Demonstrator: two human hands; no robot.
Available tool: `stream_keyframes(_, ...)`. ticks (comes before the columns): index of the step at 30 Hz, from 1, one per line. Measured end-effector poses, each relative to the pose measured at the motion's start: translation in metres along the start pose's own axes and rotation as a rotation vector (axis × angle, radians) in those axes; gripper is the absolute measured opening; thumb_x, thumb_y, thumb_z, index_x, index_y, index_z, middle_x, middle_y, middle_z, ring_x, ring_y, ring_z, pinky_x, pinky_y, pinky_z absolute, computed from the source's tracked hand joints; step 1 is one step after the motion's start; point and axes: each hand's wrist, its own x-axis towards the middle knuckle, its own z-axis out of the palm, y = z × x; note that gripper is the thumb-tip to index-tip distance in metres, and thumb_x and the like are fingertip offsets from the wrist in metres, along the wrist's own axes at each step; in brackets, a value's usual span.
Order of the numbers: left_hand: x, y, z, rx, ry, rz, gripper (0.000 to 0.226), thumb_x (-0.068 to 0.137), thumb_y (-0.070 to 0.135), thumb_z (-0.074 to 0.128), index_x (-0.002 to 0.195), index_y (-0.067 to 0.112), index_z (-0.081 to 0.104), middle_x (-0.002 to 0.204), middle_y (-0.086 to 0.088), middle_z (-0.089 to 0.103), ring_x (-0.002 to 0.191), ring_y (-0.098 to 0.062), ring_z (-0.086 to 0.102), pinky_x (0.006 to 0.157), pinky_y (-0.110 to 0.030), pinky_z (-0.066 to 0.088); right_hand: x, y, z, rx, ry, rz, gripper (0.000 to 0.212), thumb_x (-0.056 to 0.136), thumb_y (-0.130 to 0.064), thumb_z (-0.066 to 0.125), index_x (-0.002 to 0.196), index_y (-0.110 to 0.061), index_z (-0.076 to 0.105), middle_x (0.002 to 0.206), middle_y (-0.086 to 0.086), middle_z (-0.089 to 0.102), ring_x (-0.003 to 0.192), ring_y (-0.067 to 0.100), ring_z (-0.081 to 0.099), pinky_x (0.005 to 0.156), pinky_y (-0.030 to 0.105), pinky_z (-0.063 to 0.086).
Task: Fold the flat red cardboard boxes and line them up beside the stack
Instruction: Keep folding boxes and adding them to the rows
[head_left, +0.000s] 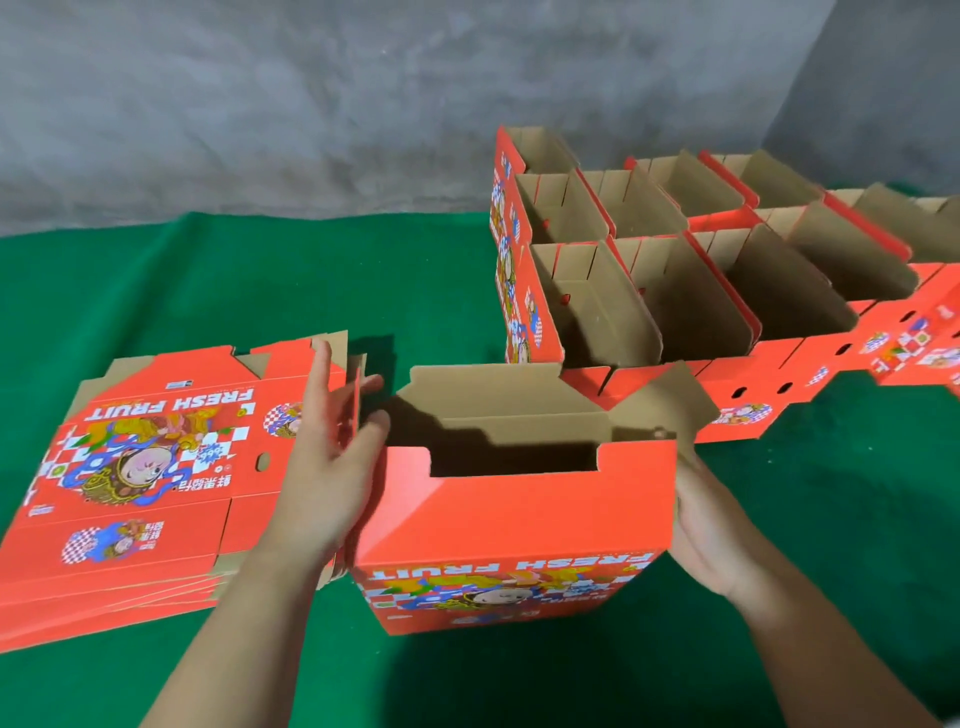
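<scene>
From the head camera I see both arms reaching forward over a green cloth (208, 291).

My left hand (332, 467) is up on its edge, palm turned toward the right. The fingers are long and spread a little, not curled. They press flat on the left side flap of the red box (514, 525) that stands in front of me. The thumb points toward the box. The left arm comes up from the bottom of the picture at a slant.

My right hand (711, 540) is on the other side of that box. Its palm faces left and lies flat on the right wall. The fingers look straight, but the tips are hidden behind the box edge, so I cannot tell if they hook around it.

The red box stands between my two hands. Its top is open and brown inside. A brown flap sticks up at its far right corner.

The stack of flat boxes (140, 467) lies on the cloth to the left, just beside my left hand.

The folded boxes (675, 270) stand in rows behind and to the right, touching each other, tops open.
</scene>
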Motion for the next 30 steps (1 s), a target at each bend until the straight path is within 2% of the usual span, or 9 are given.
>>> stream_keyframes(2, -0.001, -0.004, 0.010, 0.089, 0.116, 0.046, 0.065, 0.104, 0.015, 0.059, 0.156, 0.043, 0.034, 0.139, 0.006, 0.064, 0.128, -0.002, 0.058, 0.120, -0.032, 0.040, -0.003, 0.006, 0.003, 0.058, 0.002, 0.014, 0.062, 0.077, -0.084, 0.060, 0.131, -0.054, 0.062, 0.133, -0.004, 0.069, 0.121, 0.018, 0.067, 0.088, 0.039, 0.060)
stream_keyframes(5, 0.000, -0.007, 0.012, 0.108, 0.146, 0.105, 0.050, 0.100, 0.035, 0.053, 0.148, 0.043, 0.042, 0.135, 0.017, 0.062, 0.126, 0.006, 0.055, 0.111, -0.013, 0.038, -0.004, 0.011, 0.008, -0.023, 0.071, -0.096, 0.091, 0.066, -0.078, 0.079, 0.139, -0.078, 0.026, 0.161, -0.017, 0.039, 0.144, 0.021, 0.047, 0.116, 0.064, 0.035)
stream_keyframes(10, -0.001, -0.005, -0.001, -0.589, 0.064, -0.017, 0.029, 0.095, 0.029, 0.064, 0.124, 0.025, 0.059, 0.108, 0.003, 0.063, 0.103, -0.013, 0.060, 0.107, -0.037, 0.040, 0.006, 0.002, 0.011, -0.202, 0.085, -0.123, 0.100, 0.068, -0.072, 0.081, 0.143, -0.076, 0.015, 0.130, -0.058, 0.041, 0.125, -0.027, 0.042, 0.106, 0.031, 0.039)
stream_keyframes(13, -0.007, -0.002, -0.007, -0.685, -0.165, -0.056, 0.059, 0.079, 0.061, 0.079, 0.108, 0.016, 0.056, 0.104, -0.007, 0.058, 0.100, -0.025, 0.057, 0.096, -0.045, 0.042, 0.011, 0.003, 0.016, -0.235, 0.063, -0.106, 0.110, 0.068, -0.062, 0.081, 0.153, -0.062, 0.011, 0.115, -0.065, 0.042, 0.102, -0.043, 0.037, 0.089, 0.014, 0.033)
stream_keyframes(17, -0.002, 0.009, -0.015, -0.213, -0.194, -0.075, 0.083, 0.070, 0.070, 0.077, 0.111, 0.000, 0.059, 0.121, -0.015, 0.069, 0.114, -0.034, 0.062, 0.104, -0.054, 0.044, 0.012, 0.002, 0.019, -0.111, 0.105, -0.016, 0.126, 0.052, -0.066, 0.089, 0.154, -0.055, 0.016, 0.147, -0.020, 0.053, 0.125, -0.008, 0.057, 0.113, 0.033, 0.042)
stream_keyframes(20, 0.007, 0.018, -0.021, 0.099, -0.375, -0.078, 0.049, 0.078, 0.052, 0.068, 0.122, 0.031, 0.060, 0.120, 0.002, 0.072, 0.110, -0.025, 0.068, 0.097, -0.052, 0.052, 0.008, -0.003, 0.025, -0.134, 0.048, 0.042, 0.130, 0.043, -0.080, 0.087, 0.150, -0.063, 0.016, 0.152, -0.021, 0.046, 0.137, 0.003, 0.049, 0.121, 0.041, 0.033)
stream_keyframes(23, 0.011, 0.027, -0.005, 0.371, -0.551, -0.002, 0.059, 0.082, 0.039, 0.065, 0.138, 0.041, 0.046, 0.124, 0.011, 0.071, 0.117, -0.020, 0.067, 0.100, -0.048, 0.054, 0.005, -0.003, 0.028, -0.138, 0.049, 0.052, 0.115, 0.052, -0.075, 0.084, 0.147, -0.066, 0.020, 0.153, -0.021, 0.046, 0.141, 0.010, 0.045, 0.123, 0.047, 0.030)
stream_keyframes(28, 0.006, 0.009, 0.026, 0.577, -0.105, 0.149, 0.025, 0.096, 0.032, 0.066, 0.120, 0.026, 0.064, 0.107, 0.006, 0.073, 0.104, -0.030, 0.066, 0.093, -0.051, 0.052, 0.010, -0.006, 0.017, -0.094, 0.129, 0.017, 0.061, 0.099, -0.032, 0.066, 0.154, -0.020, 0.041, 0.153, 0.009, 0.049, 0.134, 0.027, 0.050, 0.096, 0.026, 0.036)
stream_keyframes(30, 0.004, 0.003, 0.026, 0.516, -0.059, 0.114, 0.028, 0.096, 0.038, 0.068, 0.122, 0.029, 0.059, 0.105, 0.007, 0.071, 0.100, -0.028, 0.065, 0.090, -0.051, 0.053, 0.014, -0.011, 0.027, -0.120, 0.175, 0.081, 0.060, 0.093, -0.054, 0.063, 0.147, -0.036, 0.046, 0.147, 0.000, 0.054, 0.133, 0.024, 0.052, 0.107, 0.035, 0.039)
